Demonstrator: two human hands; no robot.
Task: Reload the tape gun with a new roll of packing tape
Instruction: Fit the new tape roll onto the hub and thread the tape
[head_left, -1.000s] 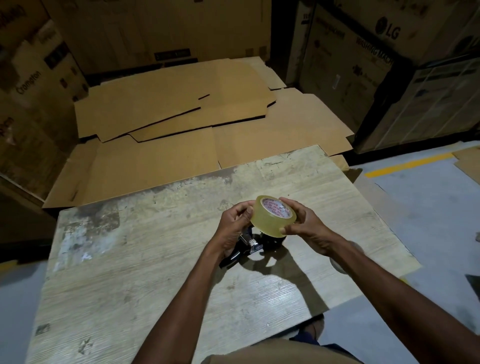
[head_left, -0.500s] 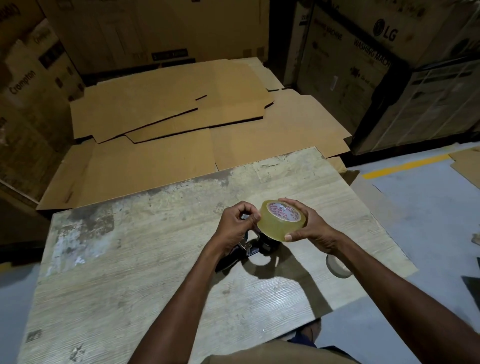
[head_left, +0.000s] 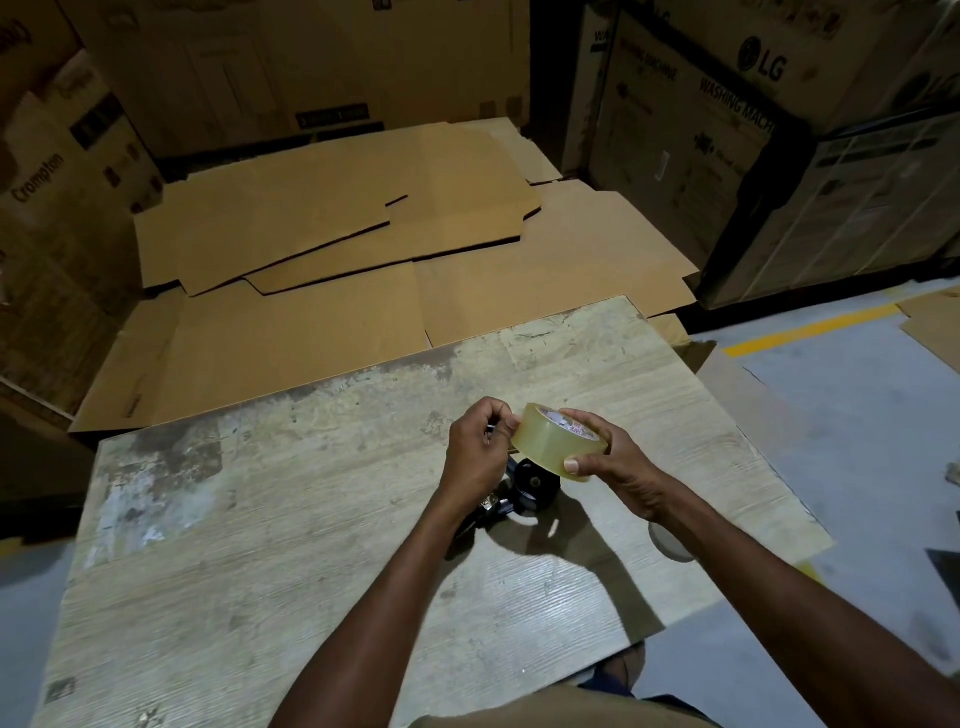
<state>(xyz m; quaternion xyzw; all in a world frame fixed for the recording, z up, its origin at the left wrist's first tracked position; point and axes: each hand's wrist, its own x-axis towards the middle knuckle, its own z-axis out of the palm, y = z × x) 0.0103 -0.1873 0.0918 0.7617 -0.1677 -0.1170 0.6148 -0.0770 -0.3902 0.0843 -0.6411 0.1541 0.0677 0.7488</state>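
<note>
A new roll of clear packing tape (head_left: 550, 441), with a red and white label on its core, is held above the table by my right hand (head_left: 608, 462), thumb on the near rim and fingers over the top. My left hand (head_left: 475, 449) is closed at the roll's left side, fingertips pinched against the tape's surface; whether a loose end is between them I cannot tell. The black tape gun (head_left: 524, 491) lies on the worn wooden table (head_left: 260, 545) just below the roll, partly hidden by my hands.
An empty tape core (head_left: 670, 540) lies near the table's right edge beside my right forearm. Flattened cardboard sheets (head_left: 337, 249) are stacked beyond the table's far edge. Large appliance cartons (head_left: 701, 130) stand at the back and right. Grey floor with a yellow line (head_left: 810, 330) lies to the right.
The roll has tilted and turned slightly in my right hand. My left hand has curled shut with its fingertips pinched at the roll's left edge. The tape gun has not moved.
</note>
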